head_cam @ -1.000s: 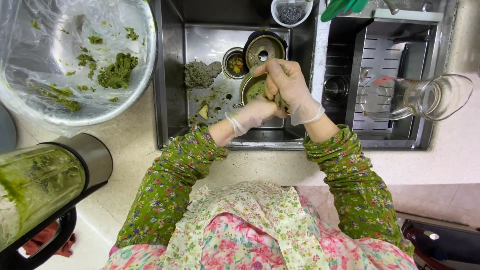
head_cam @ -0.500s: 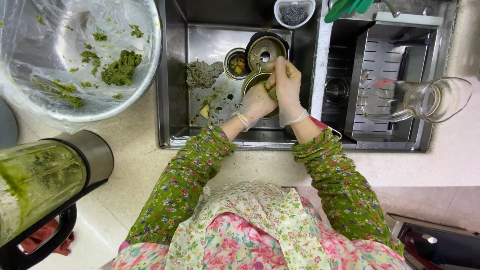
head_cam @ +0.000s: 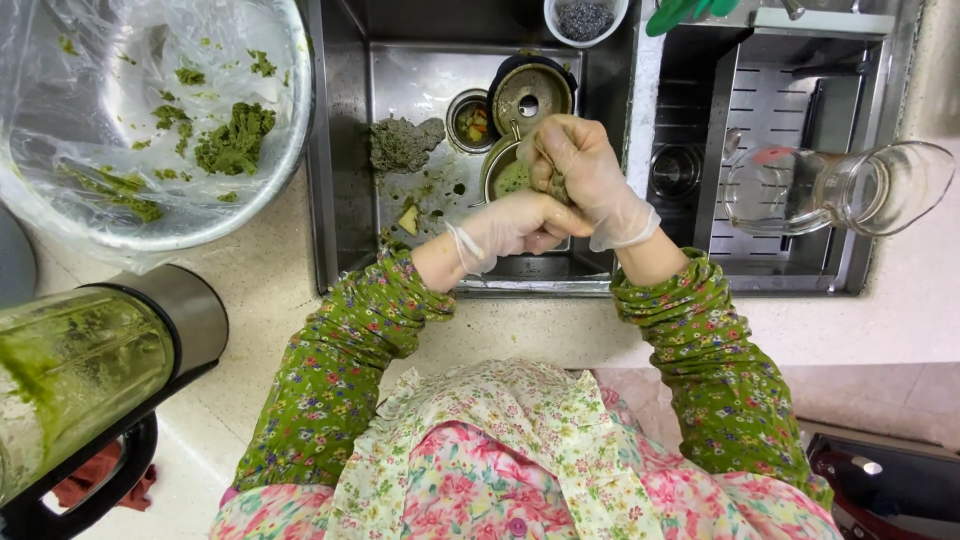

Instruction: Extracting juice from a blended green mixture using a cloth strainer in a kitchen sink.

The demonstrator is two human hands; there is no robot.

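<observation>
Both my hands wear thin clear gloves and meet over the steel sink point(head_cam: 345, 150). My right hand point(head_cam: 592, 182) is closed around a dark grey-green lump of pulp point(head_cam: 556, 186). My left hand point(head_cam: 512, 228) presses against the same lump from the left, fingers curled. Directly under the hands stands a small metal bowl point(head_cam: 503, 178) with green liquid, partly hidden by them. Whether the lump is wrapped in a cloth I cannot tell.
A grey-green pulp heap point(head_cam: 402, 145) lies on the sink floor by the drain strainer point(head_cam: 471, 120), with a round metal part point(head_cam: 531, 96) behind. A plastic-lined metal bowl point(head_cam: 275, 175) of green paste and a green-smeared blender jar point(head_cam: 75, 370) are left. A glass pitcher point(head_cam: 845, 188) lies on the right.
My hands have drawn closer together over the small bowl, and the right hand has closed round the lump with the left pressing in.
</observation>
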